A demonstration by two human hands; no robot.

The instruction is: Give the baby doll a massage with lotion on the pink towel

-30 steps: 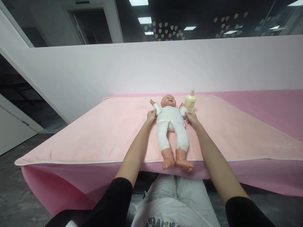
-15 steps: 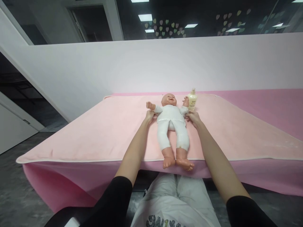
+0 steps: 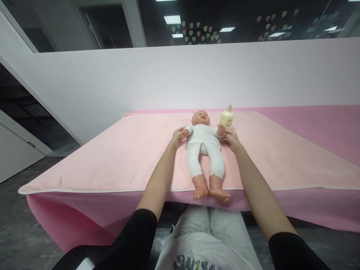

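A baby doll [image 3: 204, 135] with a white cloth body lies on its back on a peach towel [image 3: 135, 157], feet toward me and just past the front edge. My left hand [image 3: 177, 137] is closed around the doll's forearm at the left, near its small plastic hand. On the other side, my right hand [image 3: 231, 140] grips the doll's other forearm just below its wrist; the fingertips are partly hidden behind it. Beyond that wrist stands a pale yellow pump bottle [image 3: 227, 117], upright on the towel.
A pink cover [image 3: 323, 127] lies beneath the towel and hangs over the table's front. Behind the table rises a white wall [image 3: 225, 75] with dark glass above it. The grey floor [image 3: 17, 213] shows at the left.
Both doll arms have come down and inward, toward its sides, with my hands on them. More of the pump bottle now shows. The doll's trunk and legs have stayed put.
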